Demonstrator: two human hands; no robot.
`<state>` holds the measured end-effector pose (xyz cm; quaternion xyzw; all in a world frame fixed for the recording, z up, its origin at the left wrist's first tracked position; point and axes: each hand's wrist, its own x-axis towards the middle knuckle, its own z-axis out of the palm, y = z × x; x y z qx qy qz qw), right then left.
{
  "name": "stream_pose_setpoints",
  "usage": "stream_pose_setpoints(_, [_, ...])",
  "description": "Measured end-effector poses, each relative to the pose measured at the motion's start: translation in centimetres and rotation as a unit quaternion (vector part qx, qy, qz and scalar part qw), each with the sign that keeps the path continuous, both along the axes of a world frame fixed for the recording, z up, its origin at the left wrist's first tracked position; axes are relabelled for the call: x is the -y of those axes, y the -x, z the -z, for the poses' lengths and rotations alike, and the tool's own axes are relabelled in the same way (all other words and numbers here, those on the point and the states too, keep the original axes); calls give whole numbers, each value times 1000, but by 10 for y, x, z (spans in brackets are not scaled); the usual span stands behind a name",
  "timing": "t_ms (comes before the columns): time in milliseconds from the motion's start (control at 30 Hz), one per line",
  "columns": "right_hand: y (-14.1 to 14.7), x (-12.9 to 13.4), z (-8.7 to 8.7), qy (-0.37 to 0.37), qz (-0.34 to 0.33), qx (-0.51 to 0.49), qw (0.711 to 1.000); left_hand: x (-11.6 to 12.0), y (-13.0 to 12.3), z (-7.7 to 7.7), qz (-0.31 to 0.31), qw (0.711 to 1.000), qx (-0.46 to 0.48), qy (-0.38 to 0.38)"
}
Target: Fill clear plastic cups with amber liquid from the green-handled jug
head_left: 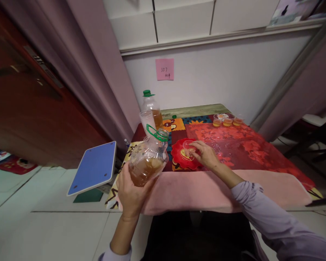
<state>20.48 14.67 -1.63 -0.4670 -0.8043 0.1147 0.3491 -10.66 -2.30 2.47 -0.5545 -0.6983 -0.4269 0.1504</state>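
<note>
My left hand [133, 188] is wrapped round the lower part of a clear plastic jug [148, 165] of brown liquid, which tilts to the right with its mouth uncapped and a green ring handle at the neck. Over a red scalloped plate [177, 150], the fingers of my right hand [205, 154] grip a small clear plastic cup [188, 148]. The jug's mouth is to the left of the cup, apart from it. Behind the held jug stand a stack of clear cups [146, 119] and a second jug with a green cap [157, 114].
Several small cups with amber liquid [227, 122] stand at the table's back right. A green cap [174, 116] lies near the back edge. A pink cloth [206, 188] covers the table's front. A blue-topped stand [93, 166] is on the left.
</note>
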Motion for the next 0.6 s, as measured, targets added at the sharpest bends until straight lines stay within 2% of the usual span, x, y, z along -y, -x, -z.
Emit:
stream_pose_setpoints(67, [0,4,-10,-35,7,-68,997,-1,-1,0,5,1000,-6,0])
stream_pose_setpoints(133, [5,11,-21,-39,28,-153,987,-2,-2,0,7,1000,-10,-2])
stream_pose_setpoints(233, [26,28,-26,34,22,-298,954,-4,-2,1,2,1000,-14,3])
stream_pose_setpoints(300, [48,43,-20,124,-51,-349,927,-5,-1,1,2,1000,-17,11])
stream_pose_setpoints(367, [74,57,-8,235,-160,-345,894,-5,0,1,10,999,-23,20])
stream_pose_setpoints(433, [99,67,5,328,-256,-344,842,-5,1,2,18,999,-34,23])
stream_pose_setpoints(533, [128,72,16,383,-341,-394,763,-6,1,2,24,998,-60,20])
stream_pose_setpoints(600, [140,69,18,394,-368,-416,733,-7,1,2,23,997,-68,20])
